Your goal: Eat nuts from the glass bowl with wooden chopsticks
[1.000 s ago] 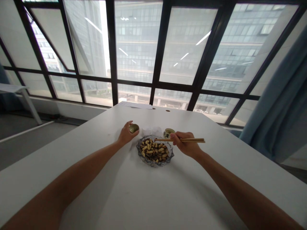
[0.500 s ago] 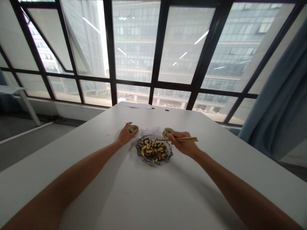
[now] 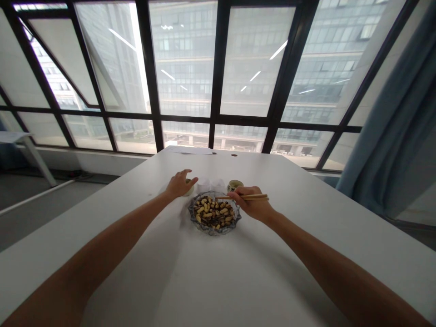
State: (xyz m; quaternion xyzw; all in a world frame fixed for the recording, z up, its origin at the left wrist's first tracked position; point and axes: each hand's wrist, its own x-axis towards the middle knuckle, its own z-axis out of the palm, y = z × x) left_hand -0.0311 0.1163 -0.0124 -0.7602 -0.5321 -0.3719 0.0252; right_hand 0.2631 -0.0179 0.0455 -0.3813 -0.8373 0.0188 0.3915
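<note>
A pair of wooden chopsticks [image 3: 257,197] is held in my right hand [image 3: 254,203]; the tips reach left over the far rim of a clear, scalloped glass bowl [image 3: 194,221]. Peanuts in their shells [image 3: 208,215], mixed with dark sunflower-like seeds, fill that bowl. My left hand [image 3: 178,183] has its thumb and fingers spread at a small pale-green cup [image 3: 188,188], which it partly hides. Whether the hand touches this cup I cannot tell. Just behind my right hand stands a matching small cup [image 3: 235,185] with dark characters on its side.
Between the cups, behind the bowl, are faint clear or whitish items [image 3: 210,184]. Paper sheets [image 3: 190,150] lie at the far end of the white table [image 3: 211,272], near two dark round spots. Windows run behind it, and a blue curtain [image 3: 384,150] hangs at the right.
My left hand has lifted slightly and its fingers have moved off the cup's rim. The chopstick tips remain over the bowl. The whole view has shifted a little.
</note>
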